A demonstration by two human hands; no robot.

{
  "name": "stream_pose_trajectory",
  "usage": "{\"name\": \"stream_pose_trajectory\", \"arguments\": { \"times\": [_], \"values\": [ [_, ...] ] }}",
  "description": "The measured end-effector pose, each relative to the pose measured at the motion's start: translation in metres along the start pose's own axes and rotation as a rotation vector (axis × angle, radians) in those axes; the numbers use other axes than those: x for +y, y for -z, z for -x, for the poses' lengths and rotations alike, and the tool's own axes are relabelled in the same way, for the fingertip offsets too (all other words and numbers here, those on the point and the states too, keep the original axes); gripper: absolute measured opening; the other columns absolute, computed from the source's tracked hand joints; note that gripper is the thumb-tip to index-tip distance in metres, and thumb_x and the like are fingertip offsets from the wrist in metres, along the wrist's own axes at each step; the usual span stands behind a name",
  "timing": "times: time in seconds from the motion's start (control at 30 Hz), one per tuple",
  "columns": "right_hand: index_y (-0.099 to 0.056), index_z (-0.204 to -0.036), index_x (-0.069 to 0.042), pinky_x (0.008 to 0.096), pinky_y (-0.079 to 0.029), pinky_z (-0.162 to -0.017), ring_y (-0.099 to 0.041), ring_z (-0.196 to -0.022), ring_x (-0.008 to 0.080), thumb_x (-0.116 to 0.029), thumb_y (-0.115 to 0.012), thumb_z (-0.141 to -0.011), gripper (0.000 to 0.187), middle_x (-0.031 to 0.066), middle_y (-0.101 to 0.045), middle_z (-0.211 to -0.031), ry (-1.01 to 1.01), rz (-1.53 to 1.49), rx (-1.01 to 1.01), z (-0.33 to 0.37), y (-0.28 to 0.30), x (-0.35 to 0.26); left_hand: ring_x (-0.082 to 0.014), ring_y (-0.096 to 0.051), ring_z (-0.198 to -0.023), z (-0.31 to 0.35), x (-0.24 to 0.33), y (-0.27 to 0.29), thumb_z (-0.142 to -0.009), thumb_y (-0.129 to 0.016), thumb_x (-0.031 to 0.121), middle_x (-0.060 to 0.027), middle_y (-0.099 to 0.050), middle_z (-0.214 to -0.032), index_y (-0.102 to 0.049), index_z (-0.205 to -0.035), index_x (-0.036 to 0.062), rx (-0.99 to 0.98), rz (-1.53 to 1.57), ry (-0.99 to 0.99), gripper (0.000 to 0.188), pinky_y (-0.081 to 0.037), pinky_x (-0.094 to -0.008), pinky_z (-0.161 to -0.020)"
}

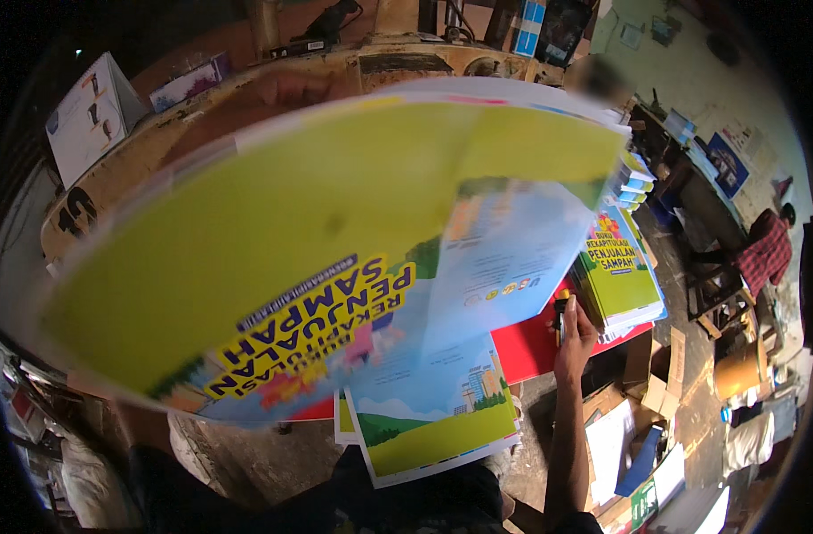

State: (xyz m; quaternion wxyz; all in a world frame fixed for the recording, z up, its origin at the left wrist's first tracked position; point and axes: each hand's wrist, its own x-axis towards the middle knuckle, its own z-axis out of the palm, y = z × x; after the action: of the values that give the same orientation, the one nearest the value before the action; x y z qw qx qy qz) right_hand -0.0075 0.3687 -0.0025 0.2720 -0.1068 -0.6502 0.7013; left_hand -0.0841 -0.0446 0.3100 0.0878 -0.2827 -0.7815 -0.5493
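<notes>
A large printed cover sheet, green and light blue with upside-down lettering, is raised close in front of me and blurred by motion. My left hand is a brownish blur at its far edge. The sheet hides most of that arm, and the hand appears to hold it up. My right hand is closed round a small black tool with a yellow end, whose kind I cannot make out. Under the raised sheet, another cover sheet lies near my lap, partly over a red surface.
Right of my right hand stands a stack of green printed books, with more books behind. A desk calendar stands on the machine at far left. Cardboard pieces lie lower right. A person in a checked shirt sits at far right.
</notes>
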Motion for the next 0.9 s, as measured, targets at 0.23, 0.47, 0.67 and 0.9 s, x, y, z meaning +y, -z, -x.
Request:
{"name": "stream_pose_trajectory", "arguments": {
  "times": [0.23,0.47,0.67,0.9],
  "values": [
    [-0.073,-0.124,0.004,0.0233,-0.046,-0.079,-0.056,-0.088,0.0063,-0.034,-0.064,-0.106,0.043,-0.0010,-0.068,-0.098,0.063,0.059,0.015,-0.012,0.022,0.010,-0.0074,-0.062,-0.085,0.053,-0.188,-0.028,-0.103,-0.066,0.027,-0.0003,-0.070,-0.090,-0.073,-0.110,0.0009,-0.428,-0.002,0.399,0.027,-0.051,-0.0277,-0.078],
    [-0.073,-0.125,-0.002,0.0230,-0.048,-0.069,-0.060,-0.077,0.0066,-0.025,-0.072,-0.101,0.034,0.0007,-0.071,-0.098,-0.073,-0.010,0.012,-0.002,0.006,-0.005,-0.0104,-0.068,-0.098,0.110,-0.297,0.041,-0.102,-0.068,0.025,-0.0029,-0.075,-0.104,-0.070,-0.122,0.0027,-0.096,-0.042,0.296,0.030,-0.054,-0.0290,-0.090],
    [-0.068,-0.130,0.001,0.0255,-0.053,-0.072,-0.067,-0.083,0.0106,-0.014,-0.075,-0.096,0.037,0.0052,-0.074,-0.101,0.002,0.306,-0.369,0.029,-0.013,-0.067,-0.0312,-0.058,-0.133,0.131,-0.198,-0.082,-0.098,-0.070,0.032,-0.0123,-0.064,-0.139,-0.065,-0.136,0.0100,-0.266,-0.343,0.039,0.044,-0.043,-0.0440,-0.115],
    [-0.069,-0.125,-0.004,0.0392,-0.059,-0.088,-0.072,-0.101,0.0339,0.001,-0.082,-0.080,0.047,0.0153,-0.072,-0.108,0.412,0.654,-0.958,0.053,-0.091,-0.099,-0.0402,-0.026,-0.156,0.157,-0.191,-0.160,-0.090,-0.057,0.077,-0.0209,-0.030,-0.167,-0.046,-0.158,0.0265,-0.212,-0.816,-0.043,0.085,-0.009,-0.0601,-0.127]
  ]
}}
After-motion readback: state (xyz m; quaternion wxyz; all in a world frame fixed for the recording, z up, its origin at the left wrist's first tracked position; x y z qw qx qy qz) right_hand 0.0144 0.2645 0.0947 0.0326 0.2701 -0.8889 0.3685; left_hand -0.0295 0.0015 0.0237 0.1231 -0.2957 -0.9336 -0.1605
